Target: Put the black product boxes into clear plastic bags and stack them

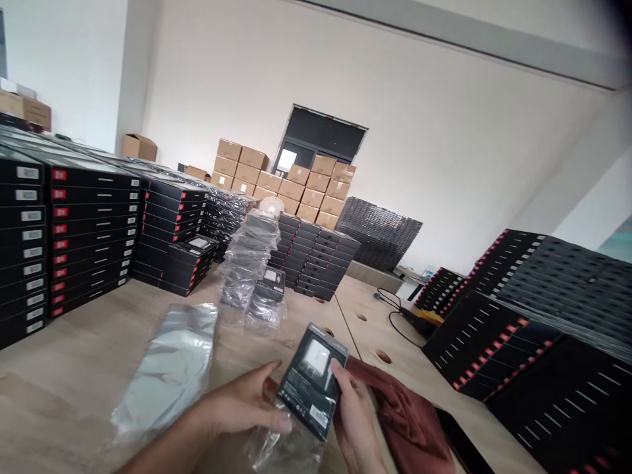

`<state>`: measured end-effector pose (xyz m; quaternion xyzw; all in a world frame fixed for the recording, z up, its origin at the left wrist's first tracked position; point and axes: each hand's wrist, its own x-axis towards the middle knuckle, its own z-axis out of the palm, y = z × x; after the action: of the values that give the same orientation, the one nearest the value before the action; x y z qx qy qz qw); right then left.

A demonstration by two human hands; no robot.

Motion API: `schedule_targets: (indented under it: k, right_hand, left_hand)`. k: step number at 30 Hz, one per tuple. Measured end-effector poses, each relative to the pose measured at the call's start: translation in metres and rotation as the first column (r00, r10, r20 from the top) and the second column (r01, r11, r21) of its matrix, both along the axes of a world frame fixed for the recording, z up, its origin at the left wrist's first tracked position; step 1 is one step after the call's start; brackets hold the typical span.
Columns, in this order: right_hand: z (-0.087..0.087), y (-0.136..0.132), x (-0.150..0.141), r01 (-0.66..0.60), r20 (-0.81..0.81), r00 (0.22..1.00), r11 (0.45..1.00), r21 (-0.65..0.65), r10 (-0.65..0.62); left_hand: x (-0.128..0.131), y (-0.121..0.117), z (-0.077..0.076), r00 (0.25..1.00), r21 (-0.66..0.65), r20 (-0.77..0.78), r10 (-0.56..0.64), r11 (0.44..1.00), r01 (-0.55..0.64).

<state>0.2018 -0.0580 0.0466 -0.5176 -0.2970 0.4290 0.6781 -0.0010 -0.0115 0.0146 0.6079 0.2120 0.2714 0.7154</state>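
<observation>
A small black retail box (309,382) with a white device pictured on its face is tilted in front of me. My right hand (353,408) grips its right side, thumb on the front. The lower end of the box sits in a clear plastic bag (286,451). My left hand (241,401) is at the box's lower left, with the thumb over the bag and some film between thumb and fingers. Its fingertips are partly hidden. To the left, a pile of flat clear bags (170,368) lies on the wooden table (74,368).
Bagged boxes (249,257) are stacked ahead. Black box stacks stand at left (93,230), centre (316,260) and right (533,362). A dark red cloth (405,421) and a black flat object (461,441) lie right. Cartons (296,191) rise behind; a cable (395,316) crosses the table.
</observation>
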Motion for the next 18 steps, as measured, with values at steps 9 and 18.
schedule_targets:
  k: [9,18]
  right_hand:
    - [-0.023,0.01,-0.035,-0.149,0.213,0.968,0.987,0.054,0.135]
    - [0.037,0.134,-0.02,-0.012,0.484,0.874,0.998,-0.054,0.037]
  left_hand:
    - [0.015,0.003,0.009,0.916,0.225,0.166,0.366,0.89,-0.396]
    - [0.017,0.014,-0.014,0.816,0.472,-0.222,0.534,0.791,-0.39]
